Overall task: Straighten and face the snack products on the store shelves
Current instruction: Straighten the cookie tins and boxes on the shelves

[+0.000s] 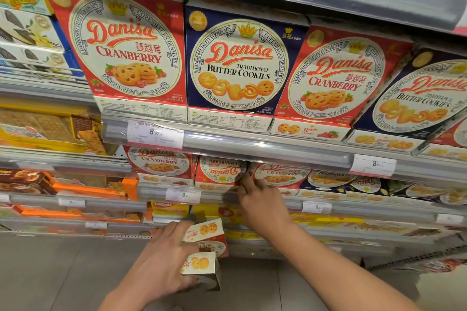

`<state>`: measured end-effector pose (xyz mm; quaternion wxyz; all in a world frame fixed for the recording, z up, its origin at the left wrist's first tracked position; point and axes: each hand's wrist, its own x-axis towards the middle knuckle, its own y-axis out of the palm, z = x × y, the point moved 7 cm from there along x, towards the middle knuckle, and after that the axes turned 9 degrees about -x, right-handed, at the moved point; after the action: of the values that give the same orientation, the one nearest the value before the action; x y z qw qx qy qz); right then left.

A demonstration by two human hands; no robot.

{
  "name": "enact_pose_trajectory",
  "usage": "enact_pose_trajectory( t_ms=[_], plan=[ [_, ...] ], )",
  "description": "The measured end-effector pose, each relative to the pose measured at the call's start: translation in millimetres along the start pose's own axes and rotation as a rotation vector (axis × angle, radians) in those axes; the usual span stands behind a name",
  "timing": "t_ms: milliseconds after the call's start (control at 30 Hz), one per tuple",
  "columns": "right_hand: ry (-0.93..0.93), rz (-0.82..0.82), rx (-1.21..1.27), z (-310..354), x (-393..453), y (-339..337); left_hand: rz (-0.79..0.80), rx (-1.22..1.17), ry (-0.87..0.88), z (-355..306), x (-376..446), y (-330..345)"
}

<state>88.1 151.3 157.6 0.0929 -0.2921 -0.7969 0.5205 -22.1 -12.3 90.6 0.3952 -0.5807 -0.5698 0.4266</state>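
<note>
1. Hands: the right hand [260, 199] reaches up to the lower shelf, fingers curled on the edge of an upside-down red cardboard Danisa cranberry cookie box [218, 171].
2. The left hand [161, 260], held low, grasps two small cookie boxes: a red-and-white cranberry box [211, 235] above a cream butter cookie box [202, 266].
3. The upside-down box sits between two upright red cranberry boxes [159, 163], behind the grey shelf rail [156, 193].

Top shelf: two red cranberry boxes [127, 45], two blue butter-cookie boxes [240, 63]; two held boxes [206, 235].
</note>
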Motion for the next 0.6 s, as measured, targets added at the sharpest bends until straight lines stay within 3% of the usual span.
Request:
enact_pose_trajectory(
  t_ms=[133, 267, 333, 433, 600],
  plan=[
    [-0.028, -0.078, 0.043, 1, -2, 0, -0.026, -0.015, 0.017, -5, 3, -2],
    [-0.089, -0.232, 0.324, 6, -17, -15, -0.036, -0.03, 0.025, -9, 7, -3],
    [-0.201, -0.16, 0.459, 22, -26, -13, -0.038, -0.025, 0.023, -10, 10, -2],
    [-0.364, -0.067, 0.445, 49, -35, -2, -0.03, -0.02, 0.044, -15, 12, -1],
    [-0.332, -0.133, 0.38, 52, -33, 6, -0.064, 0.0, 0.118, -27, 13, -6]
  ],
)
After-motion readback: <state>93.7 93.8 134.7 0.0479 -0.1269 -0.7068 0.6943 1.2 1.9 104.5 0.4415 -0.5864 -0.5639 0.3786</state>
